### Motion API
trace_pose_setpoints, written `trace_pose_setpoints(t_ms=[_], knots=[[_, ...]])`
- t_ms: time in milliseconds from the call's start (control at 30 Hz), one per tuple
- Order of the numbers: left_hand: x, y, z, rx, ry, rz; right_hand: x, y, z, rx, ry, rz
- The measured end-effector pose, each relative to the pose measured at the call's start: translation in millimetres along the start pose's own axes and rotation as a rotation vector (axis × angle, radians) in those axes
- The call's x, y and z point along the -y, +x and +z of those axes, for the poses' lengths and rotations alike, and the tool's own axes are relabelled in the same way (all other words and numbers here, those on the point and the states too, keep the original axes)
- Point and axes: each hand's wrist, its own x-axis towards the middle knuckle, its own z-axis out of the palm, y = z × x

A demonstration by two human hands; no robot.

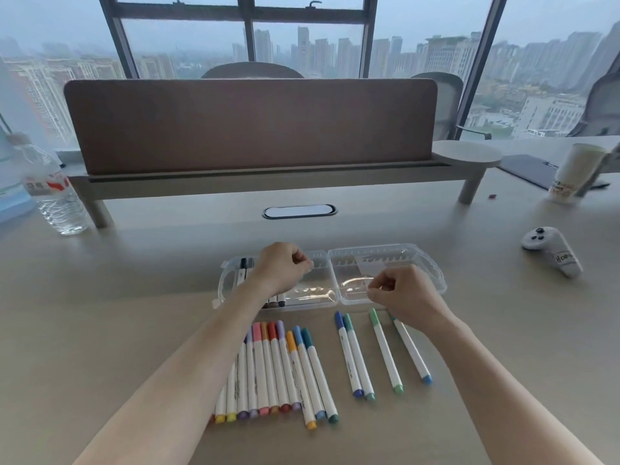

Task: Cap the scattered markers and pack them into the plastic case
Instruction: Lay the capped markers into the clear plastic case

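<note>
While both curl empty: case (432, 263) beneath left hand (280, 266), right hand (407, 297).

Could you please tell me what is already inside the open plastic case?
A few markers lie at the left end of the plastic case. The left hand covers their middles, so the count is unclear. The right half looks empty.

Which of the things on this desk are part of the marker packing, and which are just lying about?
Part of the job: open plastic case, markers already in it, big bunch of markers, four markers apart.

Just lying about: water bottle, paper cup, game controller.
</note>
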Motion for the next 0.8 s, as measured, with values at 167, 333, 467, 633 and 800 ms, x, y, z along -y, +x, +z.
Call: trace_pose_setpoints(t_ms=[167, 333, 467, 633, 800], knots=[[-19.3, -20.8, 12.3, 0.023, -0.008, 0.010, -19.8, -16.3, -16.7, -0.041, 0.037, 0.070], [-21.6, -39.7, 13.6, 0.035, 0.043, -0.006, -33.4, -25.8, -24.0, -0.071, 0.018, 0.145], [-22.7, -54.0, 16.0, 0.046, 0.075, -0.031, -38.3, -36.1, -20.4, -0.024, 0.019, 0.195], [-29.8, -61.8, 21.3, 0.128, 0.104, -0.076, -35.8, -43.8, -16.7, 0.045, 0.008, 0.238], [-40.2, -55.8, 29.5, 0.171, 0.155, -0.117, -31.4, -47.5, -16.1, 0.118, -0.029, 0.236]])
